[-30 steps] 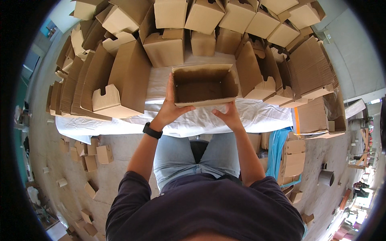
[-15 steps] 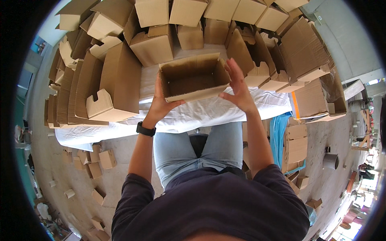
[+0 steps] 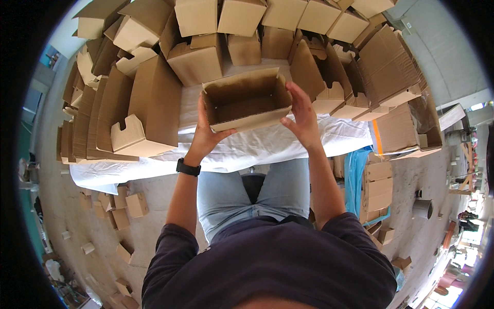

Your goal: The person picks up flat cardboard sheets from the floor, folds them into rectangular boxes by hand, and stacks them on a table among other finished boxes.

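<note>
An open-topped brown cardboard box sits in front of me over the white cloth, its hollow inside facing up. My left hand grips its left end, the thumb along the near wall and the fingers at the side. Around the right end curves my right hand, fingertips against the far right corner and thumb close to the near wall. Whether the underside of this box rests on the cloth is hidden.
Tall cardboard boxes stand at the left, and more notched boxes at the right. Stacked boxes line the back. White cloth covers the table. Blue plastic hangs at its right front; small boxes lie on the floor.
My right hand has moved in to the box's right end, and its fingers have bent toward the wall. The left hand keeps its grip; the box has barely shifted.
</note>
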The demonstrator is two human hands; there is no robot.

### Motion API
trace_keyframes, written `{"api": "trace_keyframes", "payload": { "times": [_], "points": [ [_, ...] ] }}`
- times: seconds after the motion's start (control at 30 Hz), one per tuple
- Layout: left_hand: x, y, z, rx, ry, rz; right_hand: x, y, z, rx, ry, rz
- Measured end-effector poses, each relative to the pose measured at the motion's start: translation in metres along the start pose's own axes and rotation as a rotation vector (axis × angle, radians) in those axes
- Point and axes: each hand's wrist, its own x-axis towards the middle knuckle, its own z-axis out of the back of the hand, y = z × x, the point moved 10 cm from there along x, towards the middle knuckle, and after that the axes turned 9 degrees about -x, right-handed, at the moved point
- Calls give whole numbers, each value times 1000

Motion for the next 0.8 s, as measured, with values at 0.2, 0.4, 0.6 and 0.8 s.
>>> {"api": "trace_keyframes", "payload": {
  "times": [0.2,0.4,0.6,0.8],
  "points": [
    [0,2,-2,-23,10,14,-10,1,-5,-119,-27,-12],
    [4,5,-3,-26,20,8,-12,-6,-5,-223,-66,-14],
    [0,12,2,-32,5,21,1,17,-12,-562,18,122],
    [4,5,-1,-56,15,-10,4,11,-12,-614,47,62]
  ]
}}
